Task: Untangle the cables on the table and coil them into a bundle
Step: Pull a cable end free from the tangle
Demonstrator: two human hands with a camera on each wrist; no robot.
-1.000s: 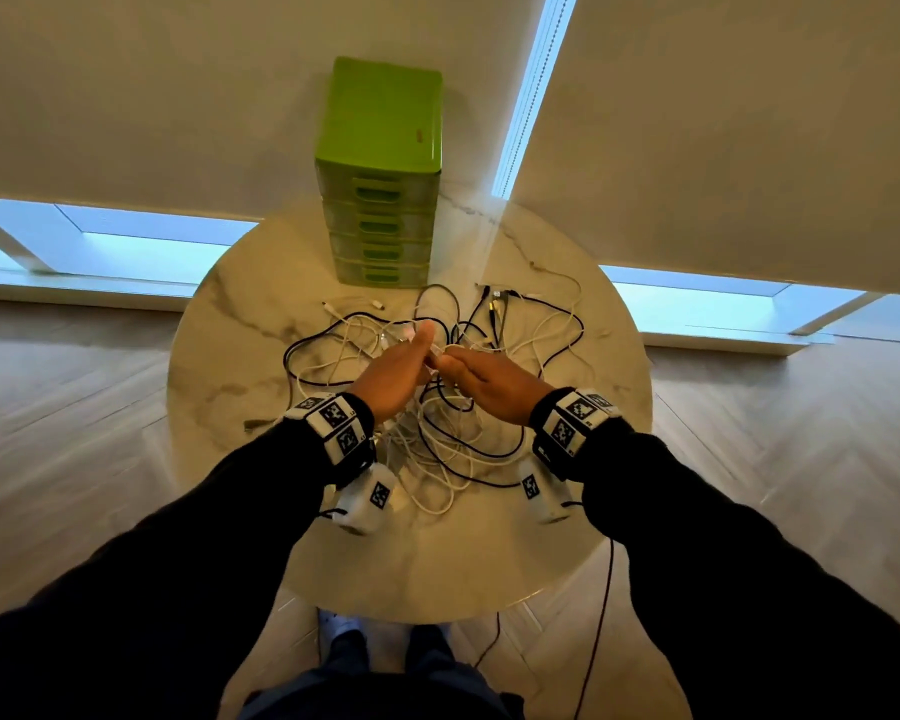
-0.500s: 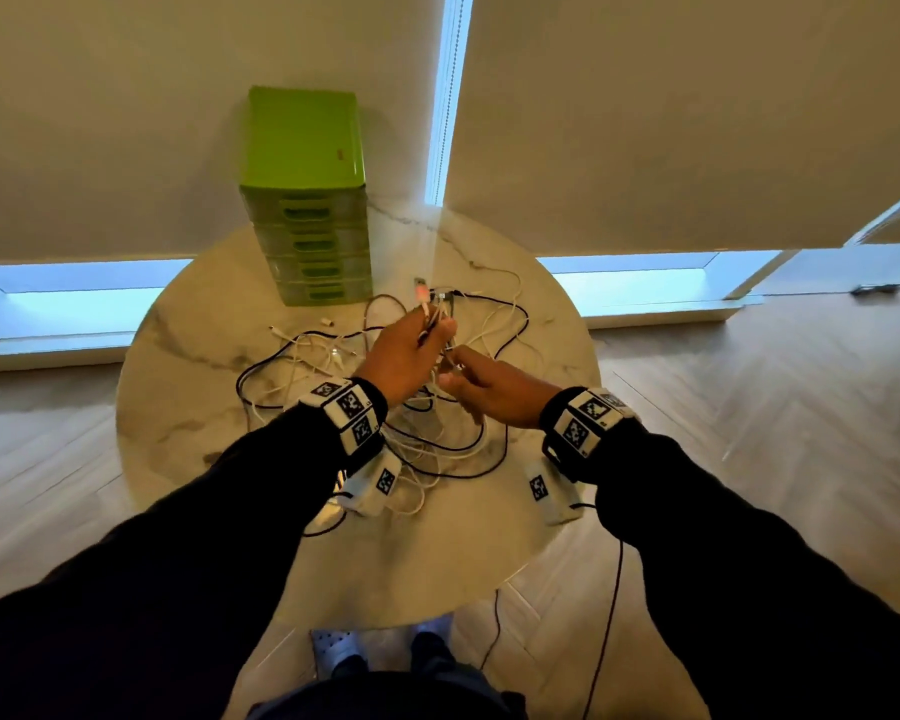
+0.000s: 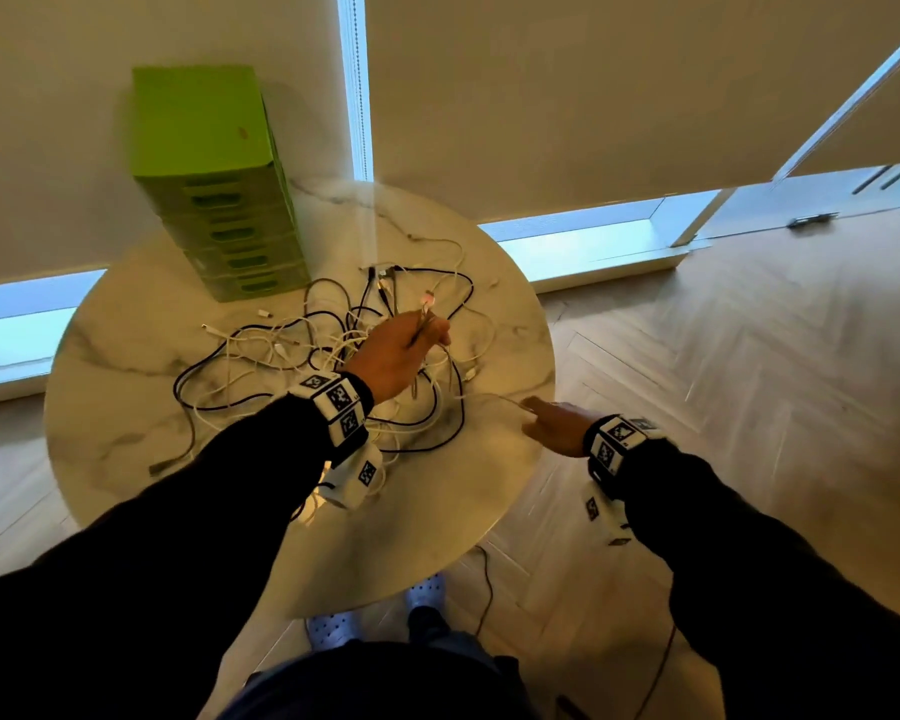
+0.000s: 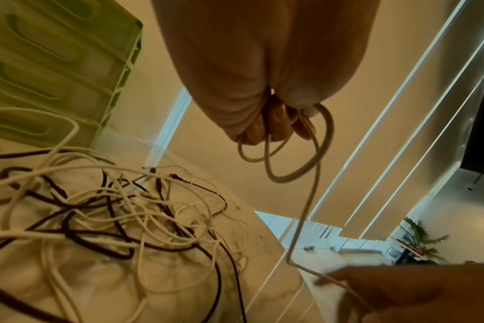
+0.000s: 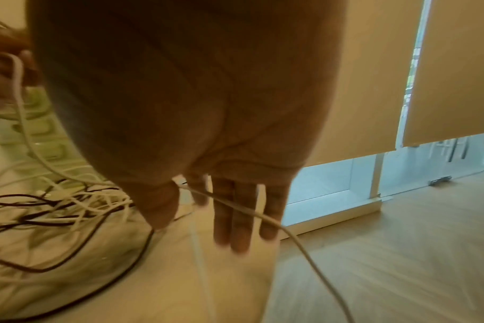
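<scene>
Left hand (image 3: 397, 350) clamps looped white cable (image 4: 299, 157) above the worktop (image 3: 126, 407) tangle (image 3: 302, 350); right hand (image 3: 554, 426), fingers straight, guides its strand.

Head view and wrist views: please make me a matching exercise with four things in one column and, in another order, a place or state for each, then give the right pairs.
Things
1. left hand
2. right hand
3. green drawer unit
4. cable tangle

Places or states
A. stands upright at the far left of the table
B. lies loose on the tabletop, white and dark strands mixed
C. raised above the pile, gripping small loops of a white cable
D. near the table's right edge, fingers fairly straight, the white cable running across them

Pairs: 1-C, 2-D, 3-A, 4-B
</scene>
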